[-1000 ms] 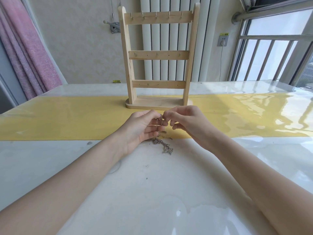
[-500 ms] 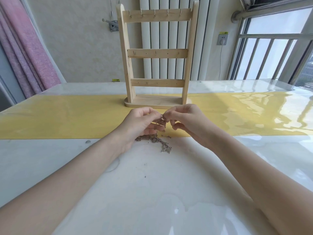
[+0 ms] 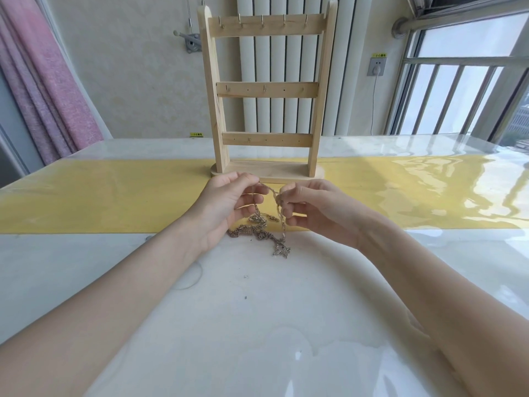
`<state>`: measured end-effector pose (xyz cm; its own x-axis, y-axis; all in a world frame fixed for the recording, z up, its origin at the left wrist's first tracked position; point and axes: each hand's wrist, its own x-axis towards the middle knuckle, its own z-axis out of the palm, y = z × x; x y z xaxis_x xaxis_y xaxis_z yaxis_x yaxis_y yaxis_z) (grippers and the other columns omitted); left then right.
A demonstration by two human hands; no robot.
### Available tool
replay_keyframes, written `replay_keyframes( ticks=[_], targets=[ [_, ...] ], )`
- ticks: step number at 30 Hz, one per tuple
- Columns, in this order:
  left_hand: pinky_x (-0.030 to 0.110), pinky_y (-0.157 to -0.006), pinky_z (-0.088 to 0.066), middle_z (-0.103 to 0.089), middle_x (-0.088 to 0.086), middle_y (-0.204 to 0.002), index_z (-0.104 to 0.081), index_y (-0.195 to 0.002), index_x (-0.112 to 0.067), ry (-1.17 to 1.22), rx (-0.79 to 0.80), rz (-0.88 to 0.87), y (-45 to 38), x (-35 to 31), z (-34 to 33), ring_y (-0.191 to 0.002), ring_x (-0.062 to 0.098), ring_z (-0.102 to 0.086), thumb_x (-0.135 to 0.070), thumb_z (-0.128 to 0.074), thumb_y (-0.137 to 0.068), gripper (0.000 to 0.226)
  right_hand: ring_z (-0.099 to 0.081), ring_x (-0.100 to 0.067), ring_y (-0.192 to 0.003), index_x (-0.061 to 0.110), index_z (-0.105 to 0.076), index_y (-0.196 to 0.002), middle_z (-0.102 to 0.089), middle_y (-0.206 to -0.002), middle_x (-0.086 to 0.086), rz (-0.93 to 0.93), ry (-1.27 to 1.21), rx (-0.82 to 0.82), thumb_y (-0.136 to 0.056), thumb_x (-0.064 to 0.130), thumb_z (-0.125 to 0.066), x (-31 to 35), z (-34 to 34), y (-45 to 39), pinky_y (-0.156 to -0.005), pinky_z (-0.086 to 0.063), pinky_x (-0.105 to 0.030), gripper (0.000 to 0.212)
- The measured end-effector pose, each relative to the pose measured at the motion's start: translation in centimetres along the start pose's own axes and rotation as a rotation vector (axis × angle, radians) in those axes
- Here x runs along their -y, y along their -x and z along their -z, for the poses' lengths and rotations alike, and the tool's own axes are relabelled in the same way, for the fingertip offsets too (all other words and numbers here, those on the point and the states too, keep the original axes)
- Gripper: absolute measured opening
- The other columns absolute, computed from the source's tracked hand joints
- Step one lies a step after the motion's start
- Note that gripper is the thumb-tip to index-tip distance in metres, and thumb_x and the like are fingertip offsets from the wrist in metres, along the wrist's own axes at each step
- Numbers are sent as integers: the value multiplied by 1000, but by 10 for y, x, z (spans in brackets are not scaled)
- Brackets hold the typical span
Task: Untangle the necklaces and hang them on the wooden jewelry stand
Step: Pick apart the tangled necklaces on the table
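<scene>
Since the earlier frames both hands have drawn slightly apart, and a short length of chain now stretches between them where before the fingertips nearly met. Left hand (image 3: 226,204) pinches one end of that strand between thumb and forefinger, its other fingers curled beneath. Right hand (image 3: 307,206) pinches the other end, with a loop dropping from its fingertips. Below them the tangled necklaces (image 3: 259,232) lie heaped on the white table (image 3: 257,310), at the near edge of the yellow runner (image 3: 100,199); part of the heap is hidden behind the left palm, and it is hard to tell how many chains it holds, perhaps two or three. Just behind the hands, the wooden jewelry stand (image 3: 267,90) stands upright on the runner, its hooks bare. Both forearms are cut off by the frame's lower edge.
</scene>
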<state>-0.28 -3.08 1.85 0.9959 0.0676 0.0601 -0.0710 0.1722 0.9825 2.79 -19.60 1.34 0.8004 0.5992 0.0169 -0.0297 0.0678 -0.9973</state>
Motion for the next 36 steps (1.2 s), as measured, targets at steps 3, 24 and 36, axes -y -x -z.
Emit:
replay_keyframes(
  ticks=[3, 24, 36],
  targets=[
    [15, -48, -44, -63, -4, -62, -55, -79, -13, 30, -70, -17, -3, 1, 3, -53, 5, -54, -9, -53, -92, 14, -53, -14, -62, 10, -54, -72, -59, -72, -5, -24, -145, -138, -91, 4, -48, 1, 1, -2, -64, -45, -23, 21],
    [14, -49, -43, -54, 0, -69, -53, -72, -11, 60, -260, -54, -8, 4, 5, -61, 8, -49, -2, -52, -89, 19, -50, -8, -48, 8, -54, -81, -63, -67, -7, 145, -78, -456, -90, -5, -56, -3, 8, -4, -52, -44, -17, 15],
    [16, -68, -50, -68, -8, -94, -66, -89, -27, -441, 34, -211, 4, 10, -7, -84, 0, -58, -12, -55, -93, 19, -50, -9, -54, 10, -57, -85, -64, -68, -3, 65, -204, -148, -91, -4, -53, 2, 2, -4, -52, -43, -17, 15]
  ],
)
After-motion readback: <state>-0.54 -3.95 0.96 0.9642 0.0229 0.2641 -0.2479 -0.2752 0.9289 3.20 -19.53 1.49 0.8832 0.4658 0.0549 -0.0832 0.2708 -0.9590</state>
